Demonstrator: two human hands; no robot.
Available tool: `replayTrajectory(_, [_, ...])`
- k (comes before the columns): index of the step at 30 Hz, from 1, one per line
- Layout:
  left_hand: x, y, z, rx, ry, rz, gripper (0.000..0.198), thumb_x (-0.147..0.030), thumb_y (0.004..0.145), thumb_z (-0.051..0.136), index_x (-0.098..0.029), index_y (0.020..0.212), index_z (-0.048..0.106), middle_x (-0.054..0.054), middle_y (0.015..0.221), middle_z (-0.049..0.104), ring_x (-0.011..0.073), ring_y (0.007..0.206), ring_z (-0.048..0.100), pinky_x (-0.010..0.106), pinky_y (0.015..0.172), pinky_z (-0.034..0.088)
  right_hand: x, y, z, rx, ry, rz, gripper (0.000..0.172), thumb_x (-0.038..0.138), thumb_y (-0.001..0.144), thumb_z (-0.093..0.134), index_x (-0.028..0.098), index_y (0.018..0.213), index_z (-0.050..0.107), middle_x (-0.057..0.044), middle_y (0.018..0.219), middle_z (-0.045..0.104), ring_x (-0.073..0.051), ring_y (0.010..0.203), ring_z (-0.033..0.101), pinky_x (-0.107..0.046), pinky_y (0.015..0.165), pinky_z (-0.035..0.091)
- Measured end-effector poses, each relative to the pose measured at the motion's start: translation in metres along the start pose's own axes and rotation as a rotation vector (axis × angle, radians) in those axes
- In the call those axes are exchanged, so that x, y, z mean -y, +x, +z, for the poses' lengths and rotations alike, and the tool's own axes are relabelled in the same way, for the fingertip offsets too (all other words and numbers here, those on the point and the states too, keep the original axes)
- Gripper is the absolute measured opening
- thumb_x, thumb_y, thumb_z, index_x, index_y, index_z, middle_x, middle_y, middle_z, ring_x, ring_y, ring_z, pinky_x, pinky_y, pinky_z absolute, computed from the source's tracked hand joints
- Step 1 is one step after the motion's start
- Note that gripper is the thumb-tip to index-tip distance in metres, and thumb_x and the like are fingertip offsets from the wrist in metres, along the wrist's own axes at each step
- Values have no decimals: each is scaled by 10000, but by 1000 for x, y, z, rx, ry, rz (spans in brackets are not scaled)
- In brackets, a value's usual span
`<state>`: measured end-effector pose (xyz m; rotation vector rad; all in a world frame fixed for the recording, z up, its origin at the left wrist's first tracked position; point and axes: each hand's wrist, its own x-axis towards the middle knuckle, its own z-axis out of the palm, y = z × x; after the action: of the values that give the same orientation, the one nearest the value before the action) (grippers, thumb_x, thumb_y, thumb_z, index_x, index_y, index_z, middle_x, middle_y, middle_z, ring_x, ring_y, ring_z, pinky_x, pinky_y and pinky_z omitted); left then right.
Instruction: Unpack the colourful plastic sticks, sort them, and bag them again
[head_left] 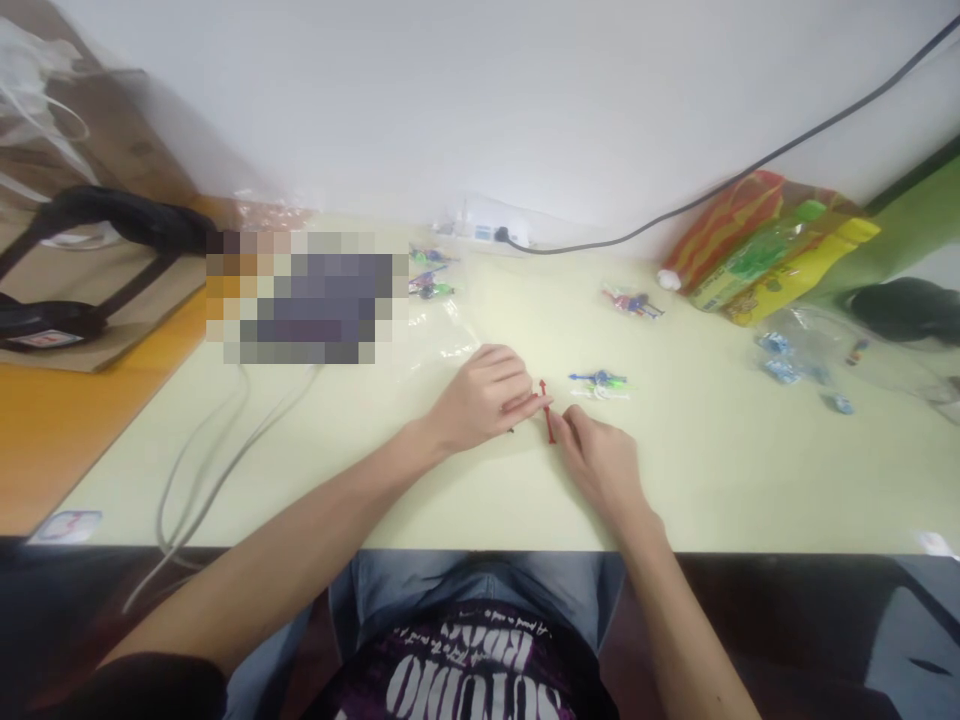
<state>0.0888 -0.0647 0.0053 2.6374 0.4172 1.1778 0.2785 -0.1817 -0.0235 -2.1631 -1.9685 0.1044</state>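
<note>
A small red plastic stick with an arrow-shaped tip (544,392) stands out between my two hands. My left hand (486,397) is closed, its fingers curled, and its fingertips meet the middle of the stick. A tiny dark tip shows under that hand; what it belongs to is hidden. My right hand (602,457) is closed too, thumb and forefinger pinched at the stick's lower part. Just beyond the right hand lie blue, green and white plastic pieces (600,380) of similar thin shape.
More coloured pieces lie in a clear bag (431,285) and in a small pile (632,302). A green-capped bottle (772,250) and a yellow packet (802,270) rest at right, near crumpled blue wrappers (780,358). White cables (217,480) cross the left side. A black cord (637,235) runs along the wall.
</note>
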Motion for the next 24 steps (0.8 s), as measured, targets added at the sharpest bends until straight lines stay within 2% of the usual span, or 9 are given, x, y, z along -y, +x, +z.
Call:
replayTrajectory(4, [3,-1,0,-21,16,10,511,-319,988,616,-195,614,290,-23,632,445,150,691,447,324,790,413,0,0,0,-1,-14,0,387,481,1074,350,228,856,545,-7,674,652,-156,577,555,-277,571,176])
replayTrajectory(15, [3,-2,1,36,-40,-47,457,-349,1040,510,-205,643,338,-11,643,459,161,681,445,339,753,390,1,1,-2,12,0,7,403,473,1075,347,217,863,575,-27,682,662,-163,591,574,-283,576,181])
replayTrajectory(24, [3,-1,0,15,-30,-55,477,-349,1045,496,-204,633,306,-9,631,464,157,675,449,345,766,403,2,0,-2,14,-5,12,395,486,1075,348,225,857,549,-14,677,657,-163,598,572,-277,575,177])
